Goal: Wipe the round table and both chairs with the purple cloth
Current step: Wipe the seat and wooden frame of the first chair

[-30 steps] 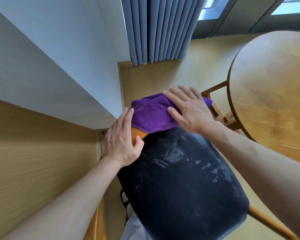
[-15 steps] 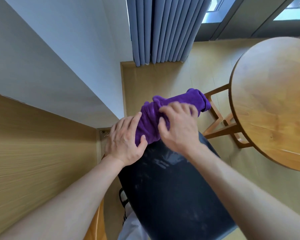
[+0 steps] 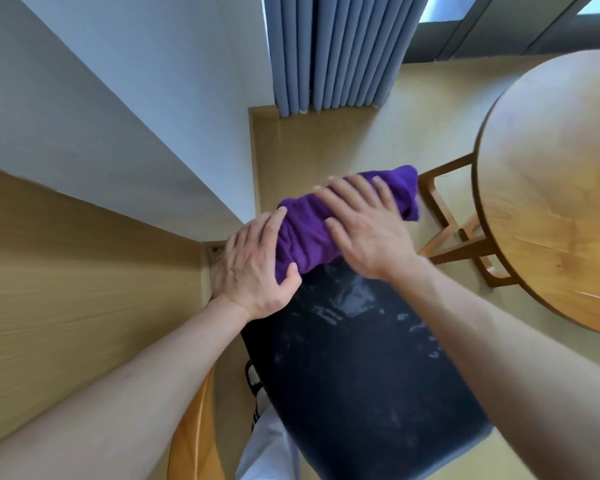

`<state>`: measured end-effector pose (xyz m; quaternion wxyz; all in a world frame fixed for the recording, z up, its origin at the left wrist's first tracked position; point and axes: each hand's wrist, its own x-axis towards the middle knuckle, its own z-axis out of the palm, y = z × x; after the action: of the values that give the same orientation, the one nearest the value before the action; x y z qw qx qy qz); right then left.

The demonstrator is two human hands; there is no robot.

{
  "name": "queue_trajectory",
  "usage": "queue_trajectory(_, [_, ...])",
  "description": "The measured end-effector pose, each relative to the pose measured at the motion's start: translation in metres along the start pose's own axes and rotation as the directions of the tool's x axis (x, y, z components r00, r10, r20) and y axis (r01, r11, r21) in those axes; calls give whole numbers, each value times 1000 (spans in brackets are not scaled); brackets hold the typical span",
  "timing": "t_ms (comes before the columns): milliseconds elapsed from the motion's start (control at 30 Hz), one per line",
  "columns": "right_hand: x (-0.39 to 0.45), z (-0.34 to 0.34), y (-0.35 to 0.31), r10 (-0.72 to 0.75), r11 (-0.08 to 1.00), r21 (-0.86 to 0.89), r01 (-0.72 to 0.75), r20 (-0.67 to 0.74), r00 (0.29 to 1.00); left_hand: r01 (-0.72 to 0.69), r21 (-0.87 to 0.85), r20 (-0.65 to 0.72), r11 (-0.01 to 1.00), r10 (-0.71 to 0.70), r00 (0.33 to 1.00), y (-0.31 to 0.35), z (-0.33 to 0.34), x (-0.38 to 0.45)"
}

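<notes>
The purple cloth lies bunched over the far edge of a chair's black padded seat, which shows pale smears. My right hand lies flat on top of the cloth, fingers straight and spread, pressing it down. My left hand grips the seat's left far corner, thumb hooked against the cloth's near end. The round wooden table stands to the right, apart from both hands.
A wooden frame shows beneath the table, between it and the seat. A white wall and wood panelling close in on the left. Grey curtains hang at the far side above the wooden floor.
The cloth has gone from spread flat to bunched along the seat's edge. My right hand curled on it, then opened flat and slid right along it. My left hand stayed on the corner.
</notes>
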<state>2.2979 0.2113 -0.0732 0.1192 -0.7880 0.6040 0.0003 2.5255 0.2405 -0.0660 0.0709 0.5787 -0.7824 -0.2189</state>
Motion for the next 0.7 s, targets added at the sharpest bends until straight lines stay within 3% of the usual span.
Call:
queue_trajectory(100, [16, -5, 25, 234, 970, 76, -229, -61, 970, -12, 23, 12, 1000, 12, 1000, -1, 1, -1])
queue_trajectory(167, [30, -2, 8, 448, 889, 163, -429, -103, 888, -5, 23, -7, 1000, 5, 1000, -2, 2, -1])
queue_trajectory(233, [34, 4, -26, 548, 829, 206, -520, -111, 829, 0, 16, -24, 1000, 0, 1000, -2, 3, -1])
queue_trajectory(300, [23, 9, -52, 429, 894, 201, -401, -122, 895, 16, 8, -31, 1000, -16, 999, -2, 4, -1])
queue_trajectory(367, [3, 10, -53, 204, 967, 172, -186, -97, 974, 23, -4, -36, 1000, -23, 999, -3, 5, -1])
queue_trajectory(500, [-10, -6, 10, -88, 994, 73, 86, 12, 996, 11, -14, -54, 1000, -12, 998, -4, 4, -1])
queue_trajectory(533, [-7, -10, 24, -66, 996, 58, 65, 16, 998, 5, -4, -56, 1000, -5, 998, -4, 4, -1])
queue_trajectory(600, [3, -12, 36, 117, 986, 124, -112, -28, 993, -5, 11, -58, 1000, 6, 998, -4, 4, 0])
queue_trajectory(700, [15, 0, -2, 449, 879, 223, -421, -91, 889, -2, -1, -54, 1000, 2, 999, -5, 5, 0])
